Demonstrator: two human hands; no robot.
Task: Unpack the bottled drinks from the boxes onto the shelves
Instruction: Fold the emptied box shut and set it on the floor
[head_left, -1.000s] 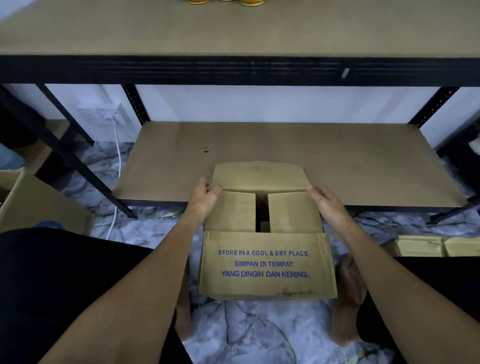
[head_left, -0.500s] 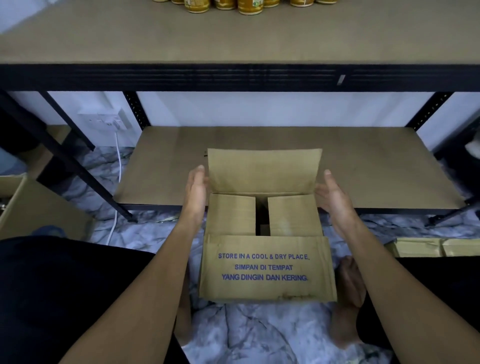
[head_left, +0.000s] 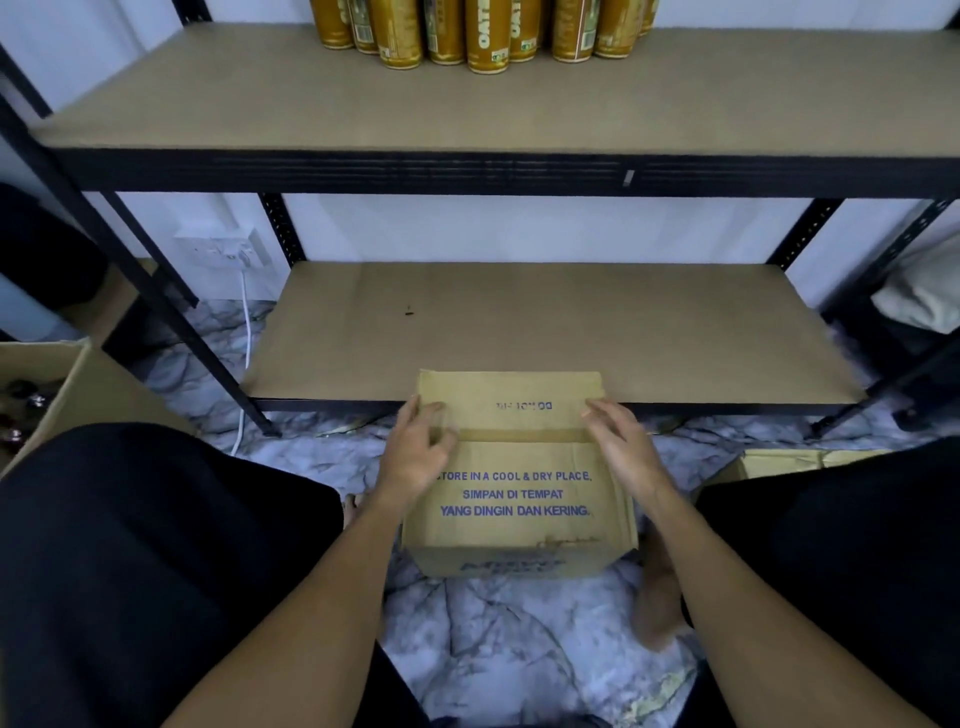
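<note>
— While reaching forward and down from both sides, bare forearms converging on the cardboard box (head_left: 519, 499) on the marble floor (head_left: 498, 649). Left hand (head_left: 418, 457) palm-down at the box's left top corner, right hand (head_left: 621, 452) likewise at the right corner.

— And the box against the fingers?

— Directly under them, closed flaps uppermost, far flap (head_left: 511, 402) lapping over the front edge of the lower shelf (head_left: 545, 322). Left fingers (head_left: 428, 415) loosely curled, slightly apart, tips resting on the far flap near the seam. Right fingers (head_left: 602, 413) gently spread, tips laid on the same flap's right end. Nothing pinched or gripped; flat contact only.

— Bottles?

— Gold-labelled bottles (head_left: 483, 34) standing in a tight row at the back of the upper shelf (head_left: 467, 114), well apart from both hands. Another open box (head_left: 47, 384) at far left, dark contents hard to make out.
</note>
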